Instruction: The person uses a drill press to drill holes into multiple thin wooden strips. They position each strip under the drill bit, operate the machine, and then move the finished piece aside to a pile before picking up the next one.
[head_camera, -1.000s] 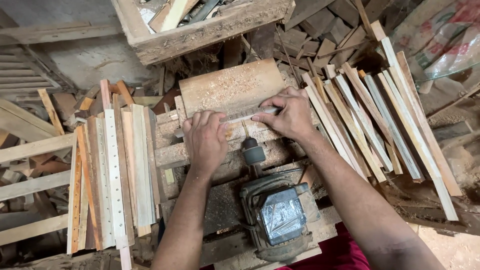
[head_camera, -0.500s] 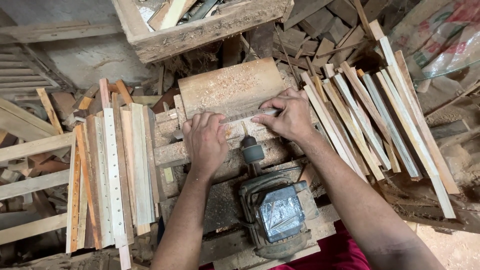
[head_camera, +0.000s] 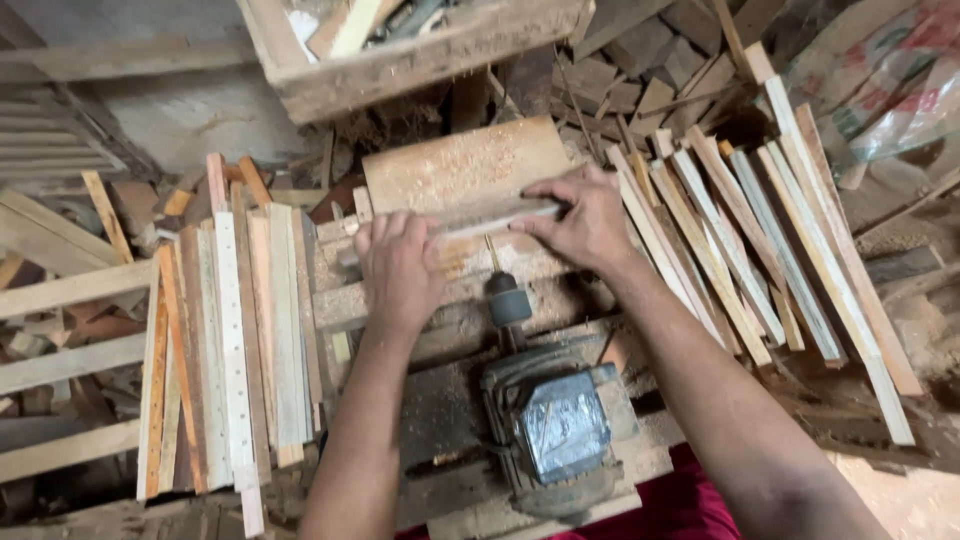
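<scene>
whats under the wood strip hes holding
The strip lies across a sawdust-covered wooden bench, against a flat board. The left hand and right hand press on it. A drill bit points at its near edge. The bench under the hands is hidden.

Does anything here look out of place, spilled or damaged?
Sawdust is spilled over the wooden block behind the strip that the left hand and right hand press down. The motor looks patched with foil.

Both hands palm-down, fingers curled: left hand (head_camera: 400, 270), right hand (head_camera: 588, 222); forearms extended forward.
</scene>
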